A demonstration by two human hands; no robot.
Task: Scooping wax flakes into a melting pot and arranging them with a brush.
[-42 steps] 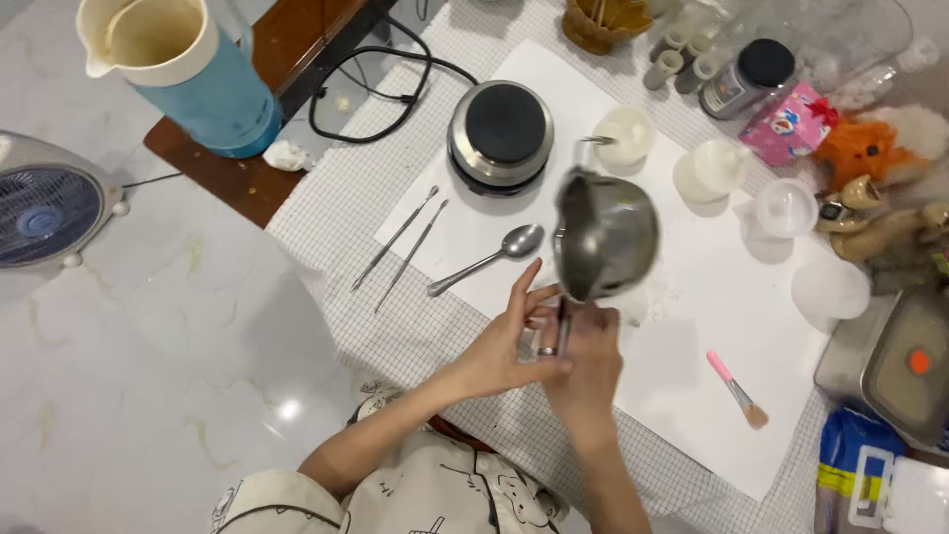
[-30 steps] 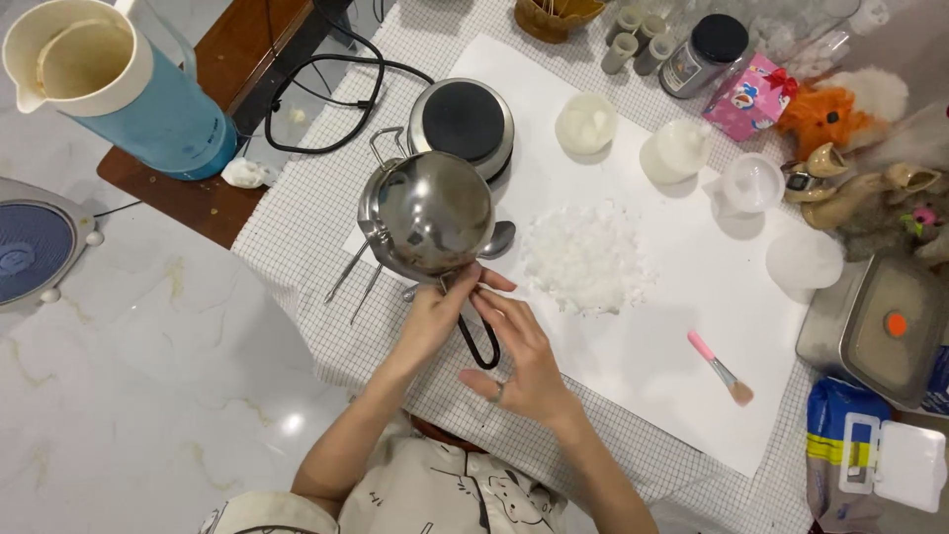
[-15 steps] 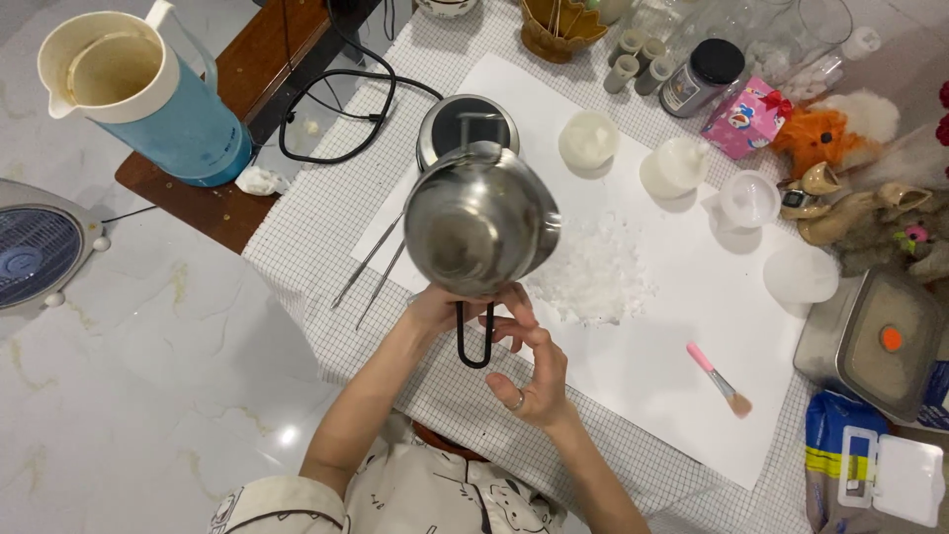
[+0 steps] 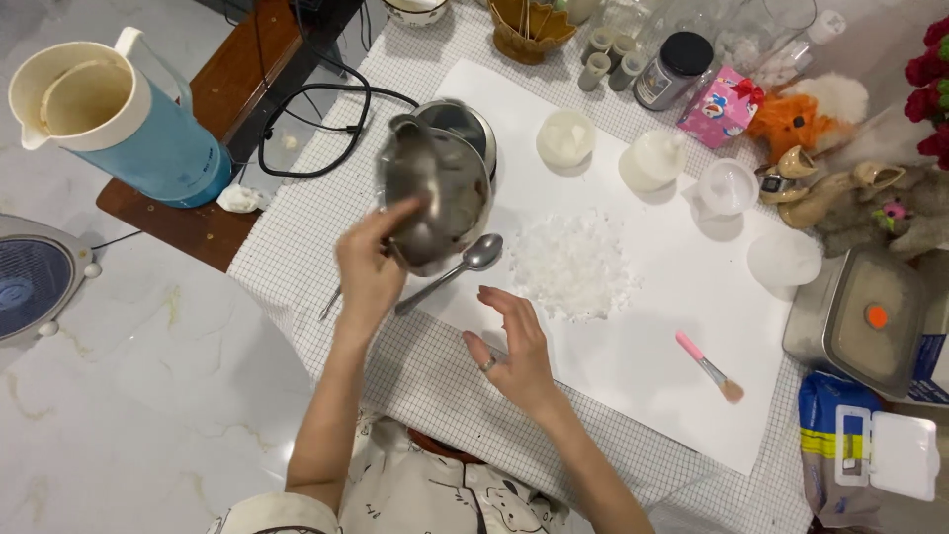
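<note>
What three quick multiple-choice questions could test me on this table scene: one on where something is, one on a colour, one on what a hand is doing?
1. Where is the pile of white flakes?
A. on the white sheet
B. in the blue jug
C. on the floor

2. What colour is the handle of the small brush?
A. green
B. pink
C. black

3. What is the left hand doing?
A. lying flat on the table
B. gripping the spoon
C. holding up the metal pot

Answers: 1 A, the flakes lie heaped on the sheet beside the spoon. 2 B, its handle is plainly pink. 3 C, the fingers grip the tilted pot, while the right hand is open and holds nothing.
</note>
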